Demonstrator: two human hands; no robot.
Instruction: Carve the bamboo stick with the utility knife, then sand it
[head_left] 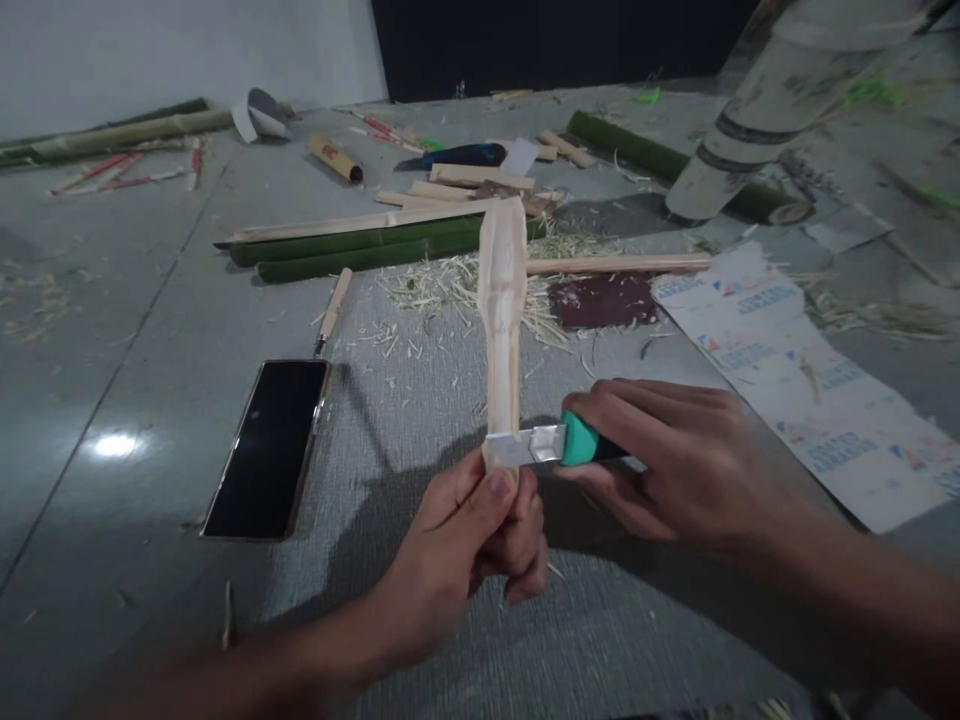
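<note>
A pale bamboo strip [501, 290], wider at its far end and hollowed along its face, stands upright in my left hand [480, 535]. The fingers and thumb of that hand are wrapped round its lower end. My right hand [667, 465] grips a utility knife [579, 440] with a teal and black handle. Its metal blade lies across the strip just above my left thumb, touching it or very close. Pale shavings [442, 290] are scattered on the grey mat behind the strip.
A phone [266, 450] and a wood-handled tool [334, 308] lie at left. Beyond are green bamboo pieces [367, 250], a blue-handled knife [465, 155] and a bamboo tube [637, 145]. At right are dark red sandpaper [604, 302], a printed white sheet [810, 370] and a person's leg [772, 100].
</note>
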